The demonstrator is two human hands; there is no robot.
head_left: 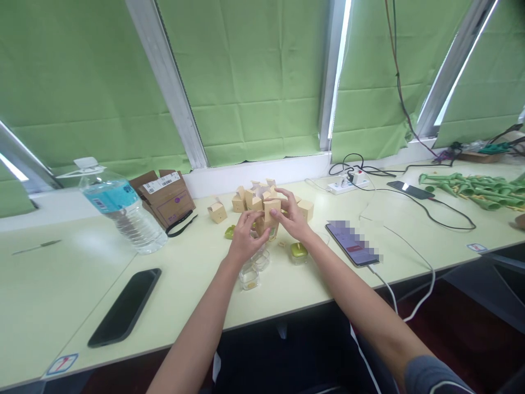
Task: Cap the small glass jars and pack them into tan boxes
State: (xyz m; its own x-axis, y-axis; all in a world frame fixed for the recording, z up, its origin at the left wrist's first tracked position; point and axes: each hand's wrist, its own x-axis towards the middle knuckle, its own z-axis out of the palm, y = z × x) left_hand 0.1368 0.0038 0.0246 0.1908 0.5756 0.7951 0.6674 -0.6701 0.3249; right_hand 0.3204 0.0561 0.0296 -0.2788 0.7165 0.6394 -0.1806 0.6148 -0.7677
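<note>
Above the middle of the table, my left hand [246, 235] and my right hand [293, 218] grip a small tan cardboard box [270, 209] between them. Right-hand fingers wrap its top and side, while those of the left press its lower left part. Several similar small boxes [217, 212] stand just behind, some with raised flaps. Clear plastic containers [249, 278] lie below my left hand. A clear container with a green lid [299, 252] sits to the right, under my right wrist. A green piece [230, 232] rests left of my left hand.
A large water bottle [127, 210] and an opened brown carton [166, 200] stand at the left. A black phone [125, 307] lies near the front edge. To the right are a cabled phone [353, 244], a power strip [348, 183] and green cone-shaped pieces [479, 189].
</note>
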